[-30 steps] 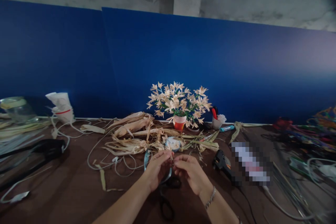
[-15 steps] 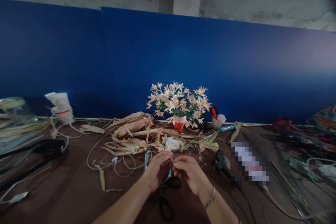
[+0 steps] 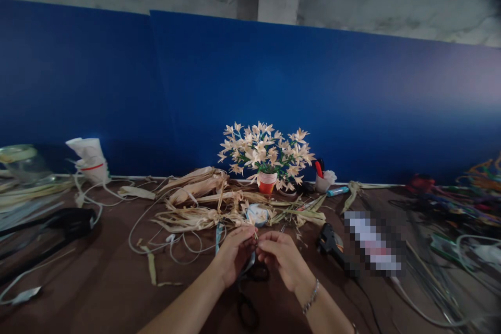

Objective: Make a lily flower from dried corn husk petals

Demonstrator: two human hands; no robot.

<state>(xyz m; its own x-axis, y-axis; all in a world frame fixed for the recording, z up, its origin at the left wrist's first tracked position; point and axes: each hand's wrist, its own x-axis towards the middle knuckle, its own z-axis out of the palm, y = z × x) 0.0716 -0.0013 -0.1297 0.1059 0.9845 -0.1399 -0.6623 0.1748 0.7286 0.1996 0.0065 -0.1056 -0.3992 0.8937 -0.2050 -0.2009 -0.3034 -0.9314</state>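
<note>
My left hand [image 3: 237, 250] and my right hand [image 3: 282, 255] meet at the middle of the table, thumbs and fingertips pinched together. Between them is a small, thin, pale piece, mostly hidden by the fingers and too small to name. Under my hands lies a pair of scissors [image 3: 248, 313] with black handles, its blades partly covered. Just beyond the fingertips sits a round pale-blue and white item [image 3: 257, 214] among dried corn husks [image 3: 191, 216]. Farther back, a red and white cup [image 3: 267, 183] holds pale husk-like flowers [image 3: 260, 154] on green stems.
A black glue gun [image 3: 332, 242] and a blurred-out white strip with a cord [image 3: 373, 242] lie to the right. Left are a black tool [image 3: 74, 222] and white cable [image 3: 135, 224]. A small white cup [image 3: 323, 182] stands at the back, before a blue panel [image 3: 235, 83].
Both hands stay in nearly the same place, with only slight finger movement around the small piece. Nothing else has visibly moved.
</note>
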